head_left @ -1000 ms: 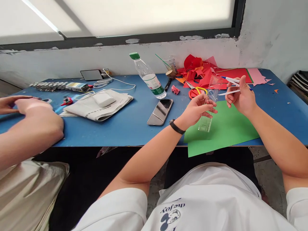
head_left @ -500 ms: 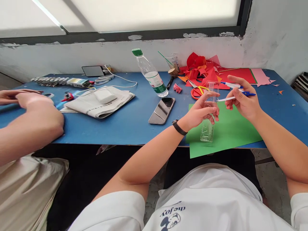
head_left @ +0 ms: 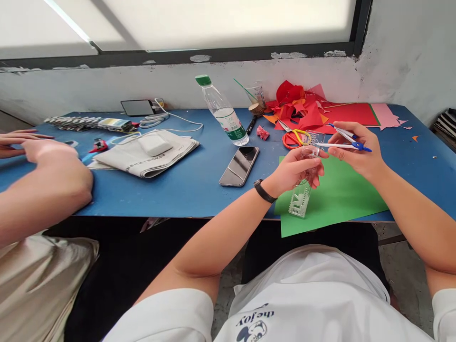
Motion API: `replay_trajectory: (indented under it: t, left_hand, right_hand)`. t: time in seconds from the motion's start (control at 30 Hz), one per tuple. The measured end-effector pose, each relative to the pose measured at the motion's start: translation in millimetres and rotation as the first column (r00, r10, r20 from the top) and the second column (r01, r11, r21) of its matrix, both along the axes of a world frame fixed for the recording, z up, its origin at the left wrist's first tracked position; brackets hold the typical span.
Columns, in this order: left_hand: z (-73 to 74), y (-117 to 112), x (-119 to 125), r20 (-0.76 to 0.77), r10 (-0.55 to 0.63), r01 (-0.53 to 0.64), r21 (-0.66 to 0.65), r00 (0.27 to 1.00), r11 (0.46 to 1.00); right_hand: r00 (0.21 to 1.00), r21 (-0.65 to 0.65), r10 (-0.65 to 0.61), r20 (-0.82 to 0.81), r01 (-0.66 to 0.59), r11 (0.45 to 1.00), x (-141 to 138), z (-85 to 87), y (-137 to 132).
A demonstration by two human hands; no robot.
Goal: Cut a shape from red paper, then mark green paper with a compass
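- My left hand (head_left: 297, 168) has its fingers closed round a clear plastic ruler (head_left: 302, 187), which hangs tilted above the green paper sheet (head_left: 342, 194) at the near right of the blue bench (head_left: 185, 190).
- My right hand (head_left: 356, 149) is pinched shut on a white-and-blue drawing compass (head_left: 347, 140), its legs pointing left toward the ruler's far end, the tip just beside my left fingertips.
- Risk, as I judge it: the ruler is smooth, hard and see-through, gripped near its middle only, so it could pivot or slip down onto the sheet.
- The compass tip looks thin and pointed; that close to my left fingers it could prick them, or scratch the plastic.
- The green sheet is thin, matte and flat, overhanging the near edge of the bench, so a nudge from my forearm could slide it off.
- Orange-handled scissors (head_left: 294, 137) lie just beyond the ruler, before a heap of crumpled red paper scraps (head_left: 299, 107).
- Further left lie a glossy black phone (head_left: 239, 165) and a leaning clear water bottle (head_left: 223, 111) with a green cap.
- Another person's hands (head_left: 42, 152) rest at the far left.
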State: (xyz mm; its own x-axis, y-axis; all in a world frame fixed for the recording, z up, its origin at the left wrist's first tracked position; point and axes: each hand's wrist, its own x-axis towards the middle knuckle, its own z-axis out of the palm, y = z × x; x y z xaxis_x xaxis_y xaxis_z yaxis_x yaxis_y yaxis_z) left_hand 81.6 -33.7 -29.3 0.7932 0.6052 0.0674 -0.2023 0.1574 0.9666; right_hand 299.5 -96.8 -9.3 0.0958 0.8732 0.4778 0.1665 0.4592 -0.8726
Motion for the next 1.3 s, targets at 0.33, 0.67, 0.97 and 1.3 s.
replay_trajectory:
  t: [0.33, 0.67, 0.97, 1.3]
  left_hand:
    - [2.5, 3.2, -3.8, 0.068, 0.012, -0.013, 0.014, 0.998, 1.0]
    - [14.0, -0.6, -5.1, -0.032, 0.179, -0.166, 0.239, 0.983, 0.957]
    - [19.1, 0.5, -9.9, -0.14, 0.16, -0.108, 0.318, 0.977, 0.942]
    - [18.7, 8.2, -16.1, -0.098, 0.203, -0.135, 0.47, 0.974, 0.872]
  right_hand:
    - [0.931, 0.275, -0.078, 0.358, -0.025, 0.961, 11.4, 0.4, -1.8]
    - [0.73, 0.634, -0.354, 0.585, -0.141, 0.76, 17.0, 4.6, -3.7]
    - [0.619, 0.607, -0.395, 0.679, -0.171, 0.776, 16.4, 2.8, -6.6]
    - [0.512, 0.593, -0.452, 0.73, -0.147, 0.792, 11.5, 2.4, -11.4]
